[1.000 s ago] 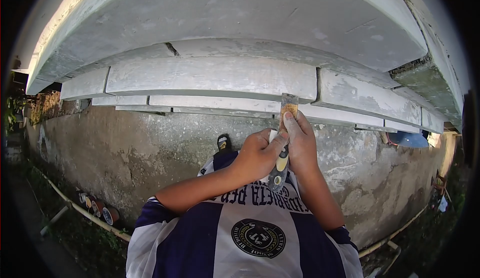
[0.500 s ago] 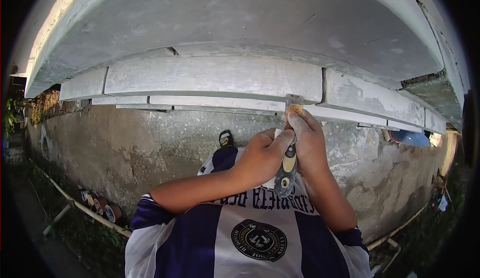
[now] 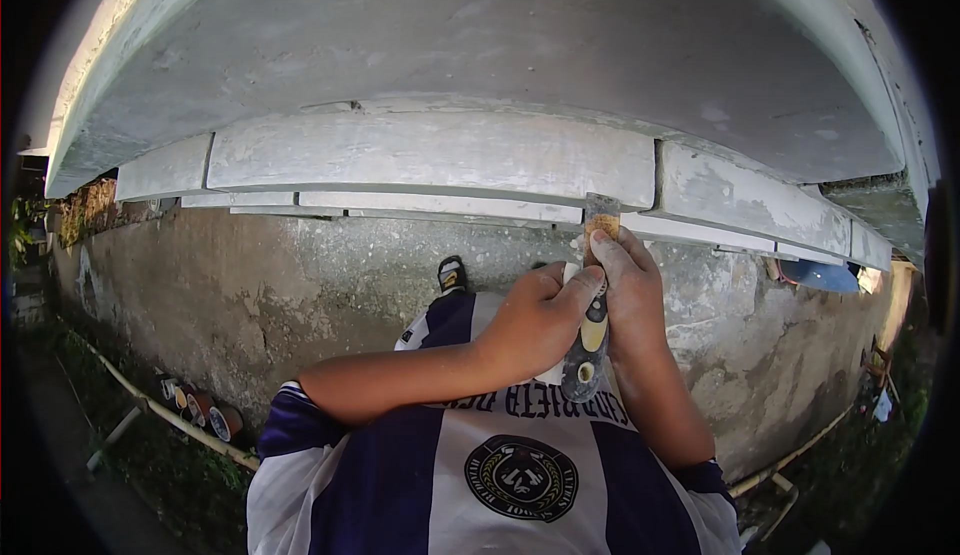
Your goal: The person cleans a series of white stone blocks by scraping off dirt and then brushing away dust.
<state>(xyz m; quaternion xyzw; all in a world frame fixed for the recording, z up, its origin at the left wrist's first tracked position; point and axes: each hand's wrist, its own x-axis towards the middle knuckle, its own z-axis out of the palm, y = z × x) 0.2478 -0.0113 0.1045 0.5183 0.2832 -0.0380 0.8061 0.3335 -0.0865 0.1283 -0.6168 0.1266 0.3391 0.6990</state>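
A putty knife point(image 3: 594, 333) with a black and cream handle stands in front of my chest, its worn metal blade pointing up at the grey-white ledge. My left hand point(image 3: 537, 317) is closed, its thumb against the tool, with a pale flat piece point(image 3: 553, 372) partly visible beside the handle. Wrapped round the knife from the other side, my right hand point(image 3: 632, 290) has its thumb on the lower blade. Pale dust covers the fingers of both hands.
Overhead spans a grey slab point(image 3: 480, 45) with white blocks point(image 3: 430, 153) under its edge. Below is a stained concrete surface point(image 3: 230, 285). Pots point(image 3: 225, 421) and a bamboo pole point(image 3: 170, 417) lie at the left; a blue object point(image 3: 820, 275) is at the right.
Both hands and the putty knife have shifted slightly right. The view has moved a little against the ledge. The hold on the knife looks the same.
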